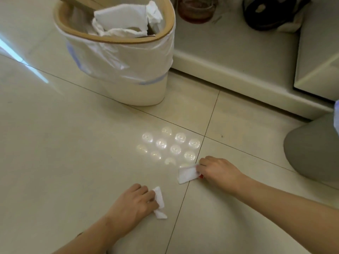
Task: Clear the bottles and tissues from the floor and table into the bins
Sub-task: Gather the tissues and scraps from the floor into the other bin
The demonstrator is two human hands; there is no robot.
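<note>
Low on the tiled floor, my left hand (134,200) grips a small crumpled white tissue (159,202). To its right, my right hand (218,171) pinches the edge of a flat folded white tissue (187,174) that lies on the floor. A cream bin (146,92) lined with a white plastic bag stands beyond both hands at the upper left. It holds white paper and cardboard. No bottle is in view.
A low pale cabinet base (238,70) runs behind the bin to the right, with a dark shoe (271,13) and a reddish glass jar (196,10) on it. My grey-clad knee (311,149) is at the right edge. Round light spots (168,145) glare on the floor.
</note>
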